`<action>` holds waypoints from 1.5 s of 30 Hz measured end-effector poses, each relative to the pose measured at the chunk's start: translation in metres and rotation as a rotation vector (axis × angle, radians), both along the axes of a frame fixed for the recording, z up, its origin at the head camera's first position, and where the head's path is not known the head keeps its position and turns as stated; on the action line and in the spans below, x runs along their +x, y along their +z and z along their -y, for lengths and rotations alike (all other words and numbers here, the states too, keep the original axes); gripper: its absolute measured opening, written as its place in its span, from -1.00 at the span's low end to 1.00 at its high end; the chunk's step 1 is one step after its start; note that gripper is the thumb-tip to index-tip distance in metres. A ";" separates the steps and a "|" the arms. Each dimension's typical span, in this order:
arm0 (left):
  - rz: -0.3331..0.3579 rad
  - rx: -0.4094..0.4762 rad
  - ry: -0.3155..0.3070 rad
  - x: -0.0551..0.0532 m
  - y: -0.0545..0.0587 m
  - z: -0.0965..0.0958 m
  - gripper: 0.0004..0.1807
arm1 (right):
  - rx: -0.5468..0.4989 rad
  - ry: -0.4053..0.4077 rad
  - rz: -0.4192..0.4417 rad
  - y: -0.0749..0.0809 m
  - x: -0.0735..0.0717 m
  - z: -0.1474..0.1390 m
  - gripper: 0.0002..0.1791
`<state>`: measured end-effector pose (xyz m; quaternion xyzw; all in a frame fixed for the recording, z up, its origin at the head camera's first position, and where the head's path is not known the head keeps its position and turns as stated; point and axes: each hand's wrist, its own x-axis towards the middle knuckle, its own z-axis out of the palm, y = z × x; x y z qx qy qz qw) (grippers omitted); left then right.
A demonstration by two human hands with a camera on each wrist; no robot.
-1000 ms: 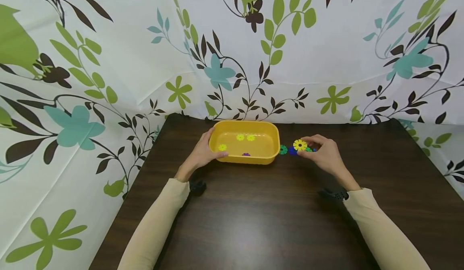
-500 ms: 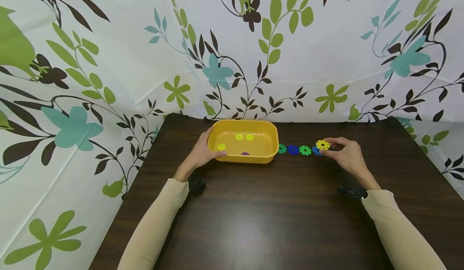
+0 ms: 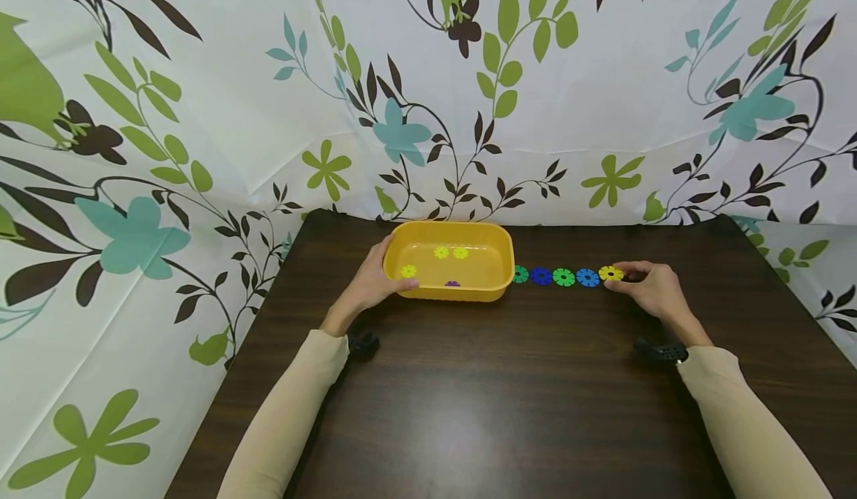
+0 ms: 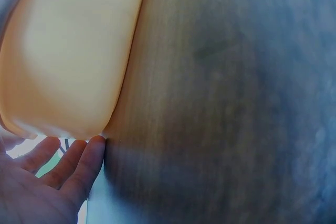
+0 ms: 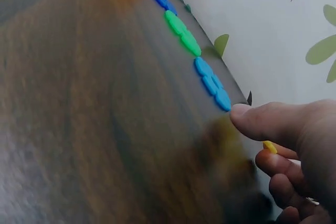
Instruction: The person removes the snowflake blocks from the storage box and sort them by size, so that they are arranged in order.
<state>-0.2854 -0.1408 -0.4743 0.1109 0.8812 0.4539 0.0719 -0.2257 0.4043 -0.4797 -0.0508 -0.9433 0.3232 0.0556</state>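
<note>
My right hand (image 3: pixel 652 288) pinches a yellow flower-shaped plastic disc (image 3: pixel 611 274) between thumb and fingers, low at the right end of a row of similar discs. In the right wrist view only a bit of the yellow disc (image 5: pixel 270 147) shows behind the thumb. Beside it in the row lies a light blue disc (image 3: pixel 588 277), then a green disc (image 3: pixel 564 277), a dark blue disc (image 3: pixel 541 276) and a teal-green disc (image 3: pixel 521 274) beside the tub. My left hand (image 3: pixel 371 279) holds the left end of the yellow tub (image 3: pixel 462 294), thumb at its front rim, fingers (image 4: pixel 84 169) against the end wall.
Inside the tub lie yellow discs (image 3: pixel 441 252) and a partly hidden purple disc (image 3: pixel 452 284). The dark wooden table (image 3: pixel 442 387) ends at a leaf-patterned cloth (image 3: pixel 569 179) behind the tub and row. More cloth hangs along the left.
My right hand has carried the yellow disc rightward past the row and lowered it beside the light blue disc, uncovering the row. The left hand stays on the tub.
</note>
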 end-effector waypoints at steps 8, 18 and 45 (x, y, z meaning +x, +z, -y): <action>-0.008 0.017 -0.010 0.001 0.000 0.000 0.39 | -0.012 0.011 0.068 0.003 -0.002 -0.004 -0.37; 0.004 0.020 0.003 0.001 -0.002 0.000 0.36 | -0.005 0.062 0.150 0.012 -0.011 -0.006 -0.38; 0.008 0.008 0.000 -0.001 0.000 0.001 0.37 | 0.023 0.367 0.007 0.077 -0.022 0.138 -0.47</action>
